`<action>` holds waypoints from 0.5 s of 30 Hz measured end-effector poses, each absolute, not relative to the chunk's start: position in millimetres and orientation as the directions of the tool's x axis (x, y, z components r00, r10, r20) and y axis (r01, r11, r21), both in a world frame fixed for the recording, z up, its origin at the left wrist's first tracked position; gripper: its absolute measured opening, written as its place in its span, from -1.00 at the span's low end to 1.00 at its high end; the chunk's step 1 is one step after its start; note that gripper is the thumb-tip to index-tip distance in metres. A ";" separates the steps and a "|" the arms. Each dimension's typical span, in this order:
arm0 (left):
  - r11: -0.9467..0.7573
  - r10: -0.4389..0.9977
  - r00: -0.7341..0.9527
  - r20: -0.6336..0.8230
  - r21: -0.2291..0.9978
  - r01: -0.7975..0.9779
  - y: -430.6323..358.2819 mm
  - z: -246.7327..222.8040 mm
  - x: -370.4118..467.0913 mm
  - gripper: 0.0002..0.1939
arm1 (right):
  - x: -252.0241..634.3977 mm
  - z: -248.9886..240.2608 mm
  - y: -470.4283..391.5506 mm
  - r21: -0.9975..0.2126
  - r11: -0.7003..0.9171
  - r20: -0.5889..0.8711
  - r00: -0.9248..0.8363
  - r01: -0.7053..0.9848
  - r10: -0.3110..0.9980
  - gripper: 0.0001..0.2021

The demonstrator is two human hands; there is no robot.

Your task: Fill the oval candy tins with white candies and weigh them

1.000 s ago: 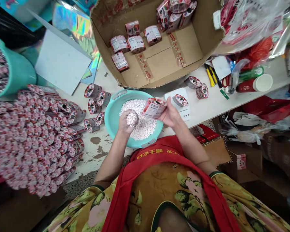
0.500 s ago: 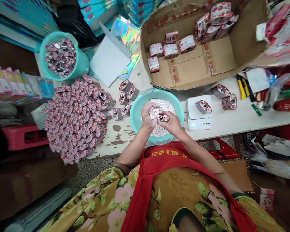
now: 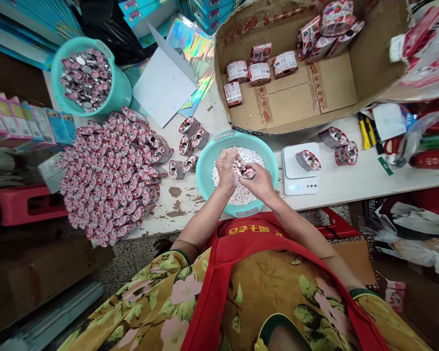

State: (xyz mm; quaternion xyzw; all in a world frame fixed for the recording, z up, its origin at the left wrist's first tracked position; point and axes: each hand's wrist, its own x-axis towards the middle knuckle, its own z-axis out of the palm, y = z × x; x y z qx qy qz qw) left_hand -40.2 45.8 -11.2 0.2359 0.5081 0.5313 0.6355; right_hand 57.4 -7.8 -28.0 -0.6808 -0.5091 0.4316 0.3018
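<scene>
Over a turquoise basin of small pale pink candies, my left hand is cupped around a handful of the candies. It tips toward a small red-printed oval tin, which my right hand grips by its side. The two hands touch or nearly touch at the tin's opening. Right of the basin, another oval tin sits on a white digital scale. Several more open tins stand just left of the basin.
A big cluster of pink-topped tins covers the table's left side. Behind it stands a turquoise bucket of round metal lids. A cardboard box with several tins lies at the back. Two tins and yellow cutters lie farther right.
My left hand has turned over from palm-up to tilted toward the tin, its fingers curling over the candies. My right hand still holds the tin in nearly the same place.
</scene>
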 end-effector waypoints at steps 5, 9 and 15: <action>0.345 0.910 -0.069 -0.408 0.840 -0.420 47.4 -13.1 -38.5 -0.61 | 57.5 -25.6 -8.5 -0.847 -0.307 -0.285 0.117 0.433 0.952 -0.68; 0.351 0.904 -0.091 -0.419 0.845 -0.403 48.8 -11.3 -34.6 -0.59 | 60.2 -21.8 -9.8 -0.845 -0.334 -0.303 0.141 0.417 0.943 -0.68; 0.375 0.891 -0.096 -0.444 0.837 -0.398 48.4 -1.9 -28.7 -0.52 | 64.3 -19.2 -11.5 -0.890 -0.314 -0.271 0.172 0.332 0.947 -0.65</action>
